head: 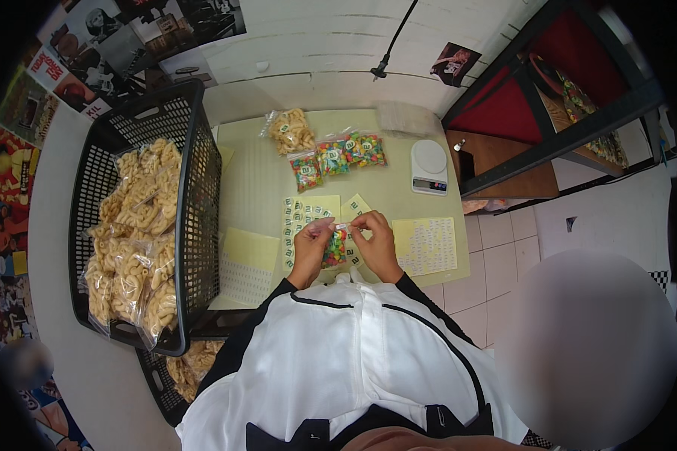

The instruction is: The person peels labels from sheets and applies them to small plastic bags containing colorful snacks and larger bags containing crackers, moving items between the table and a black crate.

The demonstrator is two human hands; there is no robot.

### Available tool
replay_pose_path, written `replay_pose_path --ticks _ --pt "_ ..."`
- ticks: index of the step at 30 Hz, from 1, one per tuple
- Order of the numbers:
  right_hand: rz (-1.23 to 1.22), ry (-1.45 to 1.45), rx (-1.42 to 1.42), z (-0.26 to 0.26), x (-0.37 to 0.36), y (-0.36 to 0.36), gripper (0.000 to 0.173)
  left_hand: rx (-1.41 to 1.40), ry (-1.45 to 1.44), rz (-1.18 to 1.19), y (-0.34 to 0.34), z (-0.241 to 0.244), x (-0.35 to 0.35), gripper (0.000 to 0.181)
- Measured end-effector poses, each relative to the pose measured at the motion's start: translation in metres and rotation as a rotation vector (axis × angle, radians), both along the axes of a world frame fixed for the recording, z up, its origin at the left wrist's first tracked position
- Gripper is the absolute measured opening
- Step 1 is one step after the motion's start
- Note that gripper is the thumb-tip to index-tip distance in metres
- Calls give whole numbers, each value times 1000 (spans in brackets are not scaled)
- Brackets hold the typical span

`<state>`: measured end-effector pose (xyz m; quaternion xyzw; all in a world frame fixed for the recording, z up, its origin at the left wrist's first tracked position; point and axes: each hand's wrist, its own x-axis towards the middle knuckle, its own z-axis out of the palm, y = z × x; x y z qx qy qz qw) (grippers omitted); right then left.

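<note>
My left hand [309, 248] grips the upper left of a small clear plastic bag of multicoloured candy-like pieces [334, 253]. My right hand [379, 239] pinches at the bag's top right corner, where a small white label [341, 226] lies along the top edge. Fingers hide parts of the bag and label. Under my hands are a yellow sheet of round stickers [289, 225] and a narrower sticker sheet [356, 204]. To the right lies a sheet of small white labels [426, 248]; another label sheet [248, 256] is at the left.
Farther back on the table [251, 186] lie candy bags [333, 159] with round stickers and a bag of curled puffed snacks [291, 131]. A white digital scale [430, 163] and clear plastic sheets or bags [409, 118] are back right. A black crate [198, 146] of snack bags stands left.
</note>
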<state>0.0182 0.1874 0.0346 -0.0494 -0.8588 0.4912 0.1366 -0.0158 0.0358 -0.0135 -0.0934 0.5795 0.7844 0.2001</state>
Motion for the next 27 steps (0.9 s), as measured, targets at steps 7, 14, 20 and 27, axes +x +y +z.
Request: replay_pose_path --ticks 7,14,20,27 --pt "47 81 221 6 3 -8 10 -30 -131 -28 3 44 7 30" --pt "17 111 199 4 1 -10 11 -99 -4 -59 6 23 8 35" --pt "-16 -83 -139 -20 -3 0 7 -61 -4 -52 7 21 8 35" --pt "-107 -175 -389 -33 -6 12 9 -46 -29 -36 3 16 6 33"
